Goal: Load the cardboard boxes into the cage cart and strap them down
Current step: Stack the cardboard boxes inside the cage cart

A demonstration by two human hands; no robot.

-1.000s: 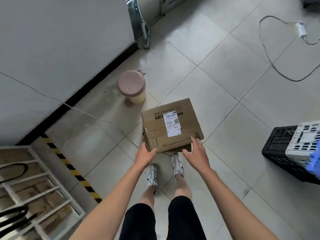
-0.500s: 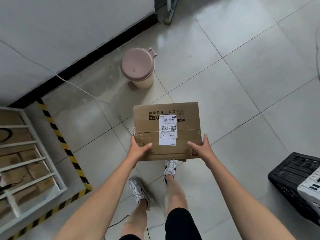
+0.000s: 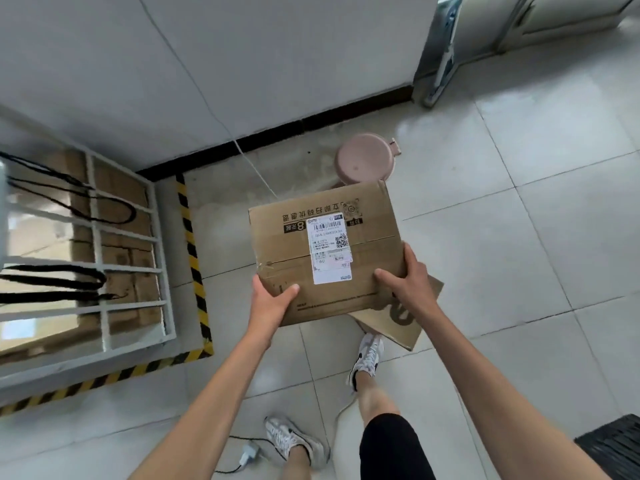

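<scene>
A brown cardboard box (image 3: 294, 244) with a white shipping label hangs in the air in front of me, held at both near corners. My left hand (image 3: 268, 299) grips its near-left corner and my right hand (image 3: 408, 285) its near-right corner. One loose bottom flap (image 3: 405, 323) hangs down under the right side. The white cage cart (image 3: 100, 258) stands at the left, with cardboard boxes (image 3: 117, 233) inside behind its bars. Black straps (image 3: 69, 275) hang across the cart's side.
A pink lidded bin (image 3: 363, 161) stands on the floor beyond the box, near the white wall. Yellow-black hazard tape (image 3: 194, 265) borders the cart's spot. A white charger and cable (image 3: 247, 455) lie by my feet. A black crate (image 3: 613, 445) sits at the lower right.
The box has been lifted off the floor and carried leftward toward the cart. My view has turned left, so the cart fills more of the left side; I have stepped forward.
</scene>
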